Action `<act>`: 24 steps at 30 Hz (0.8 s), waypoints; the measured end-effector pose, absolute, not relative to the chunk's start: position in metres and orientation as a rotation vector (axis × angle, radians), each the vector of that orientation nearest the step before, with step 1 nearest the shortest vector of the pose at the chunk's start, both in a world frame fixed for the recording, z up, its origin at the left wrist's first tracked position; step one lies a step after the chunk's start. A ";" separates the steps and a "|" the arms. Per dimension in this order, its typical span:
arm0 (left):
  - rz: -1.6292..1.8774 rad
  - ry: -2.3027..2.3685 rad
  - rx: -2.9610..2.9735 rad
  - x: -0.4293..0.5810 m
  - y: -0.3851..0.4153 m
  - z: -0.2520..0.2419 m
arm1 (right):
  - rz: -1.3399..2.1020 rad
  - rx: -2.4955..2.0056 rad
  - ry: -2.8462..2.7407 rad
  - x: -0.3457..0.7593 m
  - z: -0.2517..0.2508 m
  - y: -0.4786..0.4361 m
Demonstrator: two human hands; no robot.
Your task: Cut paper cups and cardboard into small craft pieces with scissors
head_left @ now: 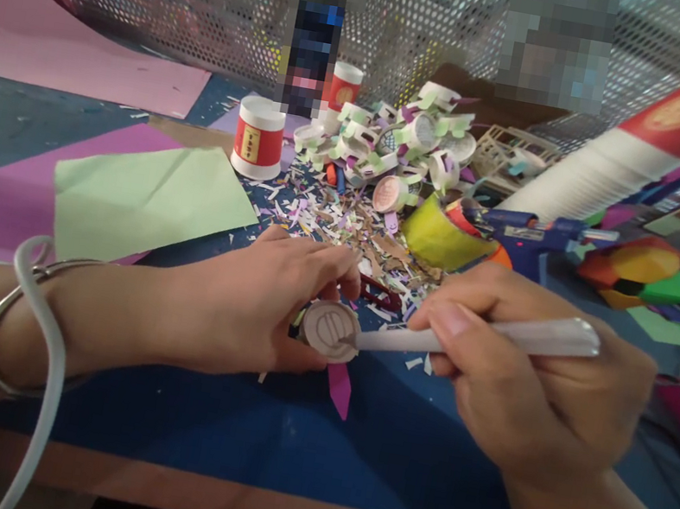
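My left hand (266, 303) grips a small round white paper piece (330, 330) by its edge, thumb below and fingers above. Curved lines are drawn on its face, and a magenta pointed paper strip (340, 391) hangs from beneath it. Between thumb and fingers my right hand (511, 364) holds a white pen (484, 334), its tip touching the lower right of the round face. Behind the hands, a heap of similar white paper rings with green tabs (424, 133) lies among paper scraps (321, 212).
A red-and-white paper cup (259, 138) stands upside down at the back. Green paper (152, 199) and purple paper (3, 186) lie at left. At right are a blue glue gun (528, 235), a yellow-green roll (445, 236) and a leaning cup stack (627, 156). A white cable (51, 379) crosses my left wrist.
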State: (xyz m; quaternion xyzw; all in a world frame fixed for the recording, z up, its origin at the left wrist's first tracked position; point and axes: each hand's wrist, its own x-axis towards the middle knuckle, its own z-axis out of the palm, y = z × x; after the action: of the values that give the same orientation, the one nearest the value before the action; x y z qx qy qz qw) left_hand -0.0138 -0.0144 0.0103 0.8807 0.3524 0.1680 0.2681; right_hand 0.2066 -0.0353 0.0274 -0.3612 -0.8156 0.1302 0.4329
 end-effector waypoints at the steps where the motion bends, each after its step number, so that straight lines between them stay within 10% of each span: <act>1: 0.448 0.954 2.380 -0.014 -0.014 0.011 | 0.311 -0.905 -2.015 0.206 0.026 -0.035; 24: 0.382 0.971 2.398 -0.011 -0.012 0.015 | 0.193 -0.943 -1.980 0.204 0.021 -0.036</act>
State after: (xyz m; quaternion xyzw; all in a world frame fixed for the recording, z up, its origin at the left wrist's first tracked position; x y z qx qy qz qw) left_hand -0.0110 -0.0123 0.0153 0.8854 0.3586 0.1411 0.2599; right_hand 0.2043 -0.0355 0.0214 -0.3818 -0.8019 0.0783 0.4528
